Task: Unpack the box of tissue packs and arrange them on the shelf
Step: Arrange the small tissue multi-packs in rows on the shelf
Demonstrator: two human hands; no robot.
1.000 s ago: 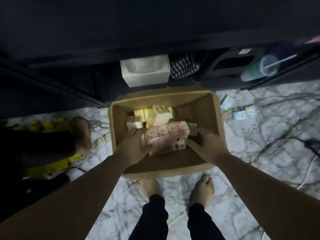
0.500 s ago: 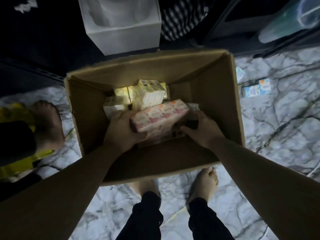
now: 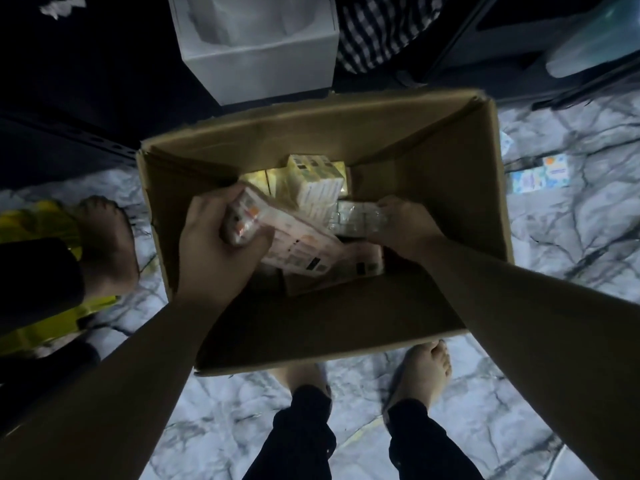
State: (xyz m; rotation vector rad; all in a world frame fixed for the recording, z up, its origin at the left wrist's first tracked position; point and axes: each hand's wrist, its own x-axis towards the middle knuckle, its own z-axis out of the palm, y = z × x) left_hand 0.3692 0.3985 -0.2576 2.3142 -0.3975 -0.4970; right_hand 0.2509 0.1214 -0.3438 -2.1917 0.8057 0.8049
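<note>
An open brown cardboard box (image 3: 450, 188) sits on the marble floor in front of my feet. Inside lie several tissue packs: yellow ones (image 3: 317, 181) at the back and pink ones lower down. My left hand (image 3: 214, 244) grips one end of a long pink-orange tissue pack (image 3: 298, 244), tilted with its barcoded underside up. My right hand (image 3: 405, 226) closes on a clear-wrapped pale tissue pack (image 3: 356, 218) at the box's middle right. The dark shelf (image 3: 86, 81) stands just beyond the box.
A white tissue box (image 3: 259, 60) and a checked cloth (image 3: 377, 29) sit on the low shelf. Loose small packs (image 3: 540, 174) lie on the floor to the right. Another person's bare foot (image 3: 104, 244) and yellow packaging (image 3: 41, 223) are at the left.
My left hand has lifted and tilted the pink pack toward the left, turning its underside up. My right hand let go of it and moved up onto the clear-wrapped pack. The view came closer.
</note>
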